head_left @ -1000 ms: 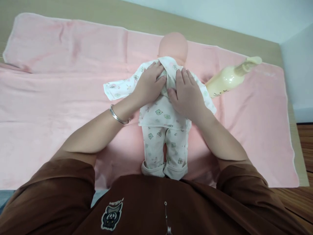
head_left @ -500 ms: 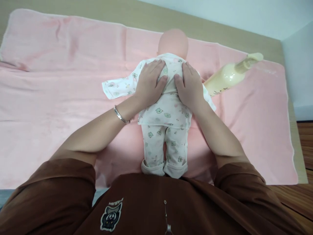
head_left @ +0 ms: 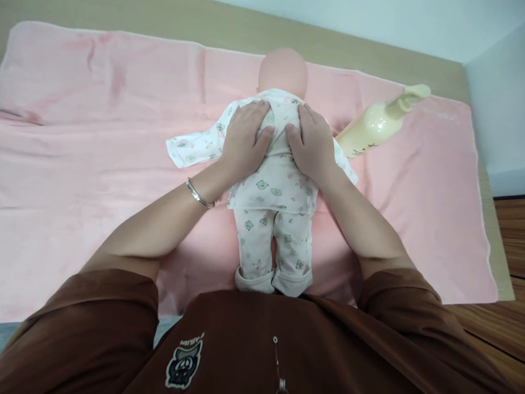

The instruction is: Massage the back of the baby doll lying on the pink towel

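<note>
A baby doll [head_left: 283, 71] lies face down, the back of its bald head toward the far side. It wears a white printed top [head_left: 273, 186] and matching trousers [head_left: 293, 241] with turned-up cuffs. My left hand [head_left: 246, 137] rests flat on the left of the doll's upper back, thumb and fingers apart. On the right of the upper back lies my right hand [head_left: 314, 142], also flat with its thumb spread inward. Neither hand grasps anything. The left sleeve stretches out sideways; the right one is partly hidden by my right hand and forearm.
A pink cloth [head_left: 102, 219] with some creases covers most of the wooden table [head_left: 348, 44]. Right of the doll, a pale yellow pump bottle [head_left: 373, 126] lies tilted near its right sleeve. A white wall [head_left: 410, 22] rises behind, and brown wood flooring [head_left: 512, 235] shows at right.
The whole view has shifted slightly, so the doll and bottle appear a little further left. Both hands stay in place on the doll's back.
</note>
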`<state>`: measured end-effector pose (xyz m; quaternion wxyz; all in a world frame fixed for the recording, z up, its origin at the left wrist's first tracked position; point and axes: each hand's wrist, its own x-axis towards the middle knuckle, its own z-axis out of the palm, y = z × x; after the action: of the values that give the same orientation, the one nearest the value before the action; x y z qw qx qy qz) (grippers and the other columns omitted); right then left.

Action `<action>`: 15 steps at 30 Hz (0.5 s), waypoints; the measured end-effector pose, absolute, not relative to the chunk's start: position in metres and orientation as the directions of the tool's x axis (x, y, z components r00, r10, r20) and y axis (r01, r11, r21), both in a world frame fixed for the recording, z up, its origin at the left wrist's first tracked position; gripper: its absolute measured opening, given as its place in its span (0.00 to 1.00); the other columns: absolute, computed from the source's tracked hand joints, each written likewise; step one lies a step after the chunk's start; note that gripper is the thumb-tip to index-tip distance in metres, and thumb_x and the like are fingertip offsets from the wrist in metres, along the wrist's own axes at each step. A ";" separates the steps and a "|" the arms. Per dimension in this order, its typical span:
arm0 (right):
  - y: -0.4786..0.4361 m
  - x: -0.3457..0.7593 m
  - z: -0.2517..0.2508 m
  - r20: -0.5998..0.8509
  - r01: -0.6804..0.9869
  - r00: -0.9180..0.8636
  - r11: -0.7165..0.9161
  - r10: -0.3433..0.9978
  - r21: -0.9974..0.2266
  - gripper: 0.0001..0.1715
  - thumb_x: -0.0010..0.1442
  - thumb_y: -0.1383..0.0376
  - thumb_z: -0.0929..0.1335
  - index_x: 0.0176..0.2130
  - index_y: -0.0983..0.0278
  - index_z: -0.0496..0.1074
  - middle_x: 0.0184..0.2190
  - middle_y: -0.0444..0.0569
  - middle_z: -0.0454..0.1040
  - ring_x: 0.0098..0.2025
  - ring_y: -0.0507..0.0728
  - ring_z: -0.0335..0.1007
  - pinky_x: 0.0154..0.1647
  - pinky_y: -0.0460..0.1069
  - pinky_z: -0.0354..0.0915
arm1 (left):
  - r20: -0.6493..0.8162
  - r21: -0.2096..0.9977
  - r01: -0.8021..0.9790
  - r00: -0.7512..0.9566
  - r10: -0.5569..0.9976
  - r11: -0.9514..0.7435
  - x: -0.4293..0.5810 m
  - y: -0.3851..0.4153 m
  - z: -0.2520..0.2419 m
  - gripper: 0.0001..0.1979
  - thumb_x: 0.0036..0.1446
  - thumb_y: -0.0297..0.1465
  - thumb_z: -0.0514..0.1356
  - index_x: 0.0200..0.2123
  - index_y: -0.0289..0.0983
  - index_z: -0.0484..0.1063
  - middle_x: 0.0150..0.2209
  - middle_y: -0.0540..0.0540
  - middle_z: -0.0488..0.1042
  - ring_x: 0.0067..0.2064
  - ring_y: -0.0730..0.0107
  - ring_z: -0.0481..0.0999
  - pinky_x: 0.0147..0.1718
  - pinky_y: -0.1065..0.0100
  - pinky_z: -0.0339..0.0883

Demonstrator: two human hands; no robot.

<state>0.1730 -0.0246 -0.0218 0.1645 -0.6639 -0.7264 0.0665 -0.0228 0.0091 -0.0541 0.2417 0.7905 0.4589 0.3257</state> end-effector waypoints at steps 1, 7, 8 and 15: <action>-0.025 0.173 -0.022 0.155 0.940 -0.062 0.110 0.986 -0.324 0.59 0.73 0.39 0.38 0.75 0.74 0.58 0.75 0.56 0.60 0.77 0.67 0.55 0.82 0.60 0.51 | 0.288 0.684 0.569 0.366 0.885 -0.457 -0.022 0.009 -0.054 0.35 0.68 0.63 0.44 0.69 0.55 0.66 0.74 0.52 0.66 0.78 0.59 0.60 0.81 0.48 0.50; -0.026 0.173 -0.020 0.148 0.941 -0.059 0.104 0.987 -0.322 0.56 0.74 0.41 0.39 0.75 0.73 0.59 0.75 0.56 0.60 0.77 0.65 0.55 0.82 0.60 0.51 | 0.204 0.635 0.625 0.431 0.879 -0.454 -0.024 0.016 -0.048 0.49 0.63 0.68 0.34 0.73 0.45 0.59 0.77 0.49 0.59 0.79 0.54 0.54 0.83 0.47 0.43; -0.026 0.173 -0.018 0.142 0.945 -0.055 0.097 0.988 -0.312 0.56 0.73 0.41 0.38 0.75 0.70 0.58 0.76 0.54 0.59 0.77 0.65 0.55 0.82 0.59 0.51 | 0.160 0.614 0.646 0.462 0.873 -0.454 -0.026 0.016 -0.044 0.52 0.61 0.68 0.33 0.75 0.42 0.56 0.79 0.49 0.56 0.80 0.52 0.52 0.83 0.46 0.41; -0.019 0.183 -0.014 0.049 0.954 -0.213 0.218 0.976 -0.204 0.44 0.79 0.49 0.48 0.77 0.77 0.51 0.77 0.65 0.52 0.79 0.67 0.50 0.82 0.65 0.50 | 0.141 0.547 0.642 0.562 0.815 -0.538 -0.028 -0.022 -0.023 0.34 0.73 0.45 0.46 0.74 0.34 0.60 0.79 0.39 0.54 0.81 0.41 0.48 0.82 0.39 0.42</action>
<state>0.1825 -0.0191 -0.0140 0.0833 -0.6219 -0.7760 0.0648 -0.0277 -0.0217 -0.0227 0.2232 0.8552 0.4258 0.1937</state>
